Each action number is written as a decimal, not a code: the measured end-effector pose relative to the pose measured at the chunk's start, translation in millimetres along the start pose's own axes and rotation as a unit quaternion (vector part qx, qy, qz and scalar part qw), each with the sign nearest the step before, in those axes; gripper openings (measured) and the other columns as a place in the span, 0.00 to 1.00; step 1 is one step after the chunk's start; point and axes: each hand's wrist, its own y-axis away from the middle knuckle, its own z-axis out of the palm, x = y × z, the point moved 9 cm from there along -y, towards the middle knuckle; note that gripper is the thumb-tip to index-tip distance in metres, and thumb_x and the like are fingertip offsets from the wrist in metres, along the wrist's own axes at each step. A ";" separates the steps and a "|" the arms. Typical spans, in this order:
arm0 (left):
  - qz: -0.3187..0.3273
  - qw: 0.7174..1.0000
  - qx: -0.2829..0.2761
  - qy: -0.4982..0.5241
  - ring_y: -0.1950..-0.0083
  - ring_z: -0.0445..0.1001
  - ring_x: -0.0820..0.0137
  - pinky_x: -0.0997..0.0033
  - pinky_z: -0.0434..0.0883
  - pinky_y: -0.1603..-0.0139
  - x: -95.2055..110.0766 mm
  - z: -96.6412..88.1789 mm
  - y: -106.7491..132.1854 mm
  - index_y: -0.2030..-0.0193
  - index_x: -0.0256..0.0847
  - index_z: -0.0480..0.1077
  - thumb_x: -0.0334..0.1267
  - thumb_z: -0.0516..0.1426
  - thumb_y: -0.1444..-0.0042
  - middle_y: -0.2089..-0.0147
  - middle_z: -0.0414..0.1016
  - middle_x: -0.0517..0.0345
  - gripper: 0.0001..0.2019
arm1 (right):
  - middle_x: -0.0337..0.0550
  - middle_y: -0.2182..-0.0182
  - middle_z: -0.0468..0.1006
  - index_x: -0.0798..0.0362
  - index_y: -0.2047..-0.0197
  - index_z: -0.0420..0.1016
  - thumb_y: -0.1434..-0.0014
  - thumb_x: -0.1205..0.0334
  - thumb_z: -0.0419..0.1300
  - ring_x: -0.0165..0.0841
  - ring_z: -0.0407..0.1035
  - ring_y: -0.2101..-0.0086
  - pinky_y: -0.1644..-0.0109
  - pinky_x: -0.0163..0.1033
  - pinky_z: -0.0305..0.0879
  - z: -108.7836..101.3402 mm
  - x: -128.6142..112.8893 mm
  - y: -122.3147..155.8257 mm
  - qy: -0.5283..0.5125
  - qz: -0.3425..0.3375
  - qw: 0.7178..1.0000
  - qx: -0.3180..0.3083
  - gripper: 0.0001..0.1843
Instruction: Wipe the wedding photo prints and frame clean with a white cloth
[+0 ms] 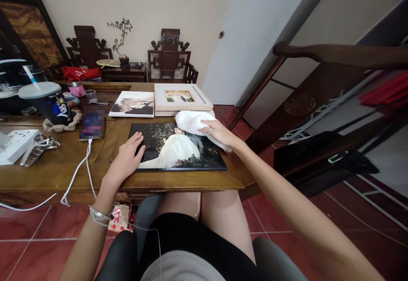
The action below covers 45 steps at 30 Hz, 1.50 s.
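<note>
A dark, glossy photo panel (178, 153) lies flat near the front edge of the wooden table, printed with a figure in a long white dress. My left hand (131, 155) rests across its left edge, fingers stretched out and holding nothing. At the panel's far right part, a white cloth (193, 121) is bunched under my right hand (218, 132), whose fingers press around it. The cloth covers the upper right of the picture and hangs a little past the panel's right edge.
Behind the panel lie a white photo canvas (132, 103) and a white framed picture (181, 98). To the left are a phone (92, 124) on a white cable, a lidded cup (59, 104) with a straw, and a white power strip (19, 146). A wooden rack (318, 53) stands right.
</note>
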 end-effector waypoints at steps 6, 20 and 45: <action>-0.012 1.000 -0.008 -0.003 0.29 0.56 0.60 0.53 0.56 0.31 0.8 1.0 1.1 0.38 0.29 0.65 0.41 0.46 0.36 0.32 0.61 0.40 0.24 | 0.47 0.48 0.77 0.49 0.74 0.66 0.41 0.53 0.50 0.52 0.66 0.45 0.37 0.59 0.52 16.6 -40.1 89.4 0.089 -0.069 0.989 -0.095 0.13; -0.009 1.000 -0.024 -0.009 0.28 0.54 0.62 0.52 0.56 0.31 2.6 0.2 2.2 0.37 0.34 0.64 0.42 0.44 0.35 0.31 0.59 0.43 0.24 | 0.46 0.60 0.80 0.49 0.66 0.73 0.40 0.53 0.50 0.52 0.63 0.42 0.36 0.60 0.54 28.1 -50.7 65.8 0.104 -0.081 0.983 -0.132 0.13; -0.011 1.000 -0.022 0.001 0.28 0.54 0.62 0.51 0.56 0.31 0.7 2.8 3.1 0.36 0.35 0.63 0.42 0.44 0.35 0.30 0.59 0.43 0.24 | 0.44 0.54 0.80 0.49 0.62 0.73 0.37 0.63 0.50 0.47 0.63 0.40 0.32 0.60 0.47 78.3 -124.9 75.5 0.105 -0.180 0.954 -0.218 0.11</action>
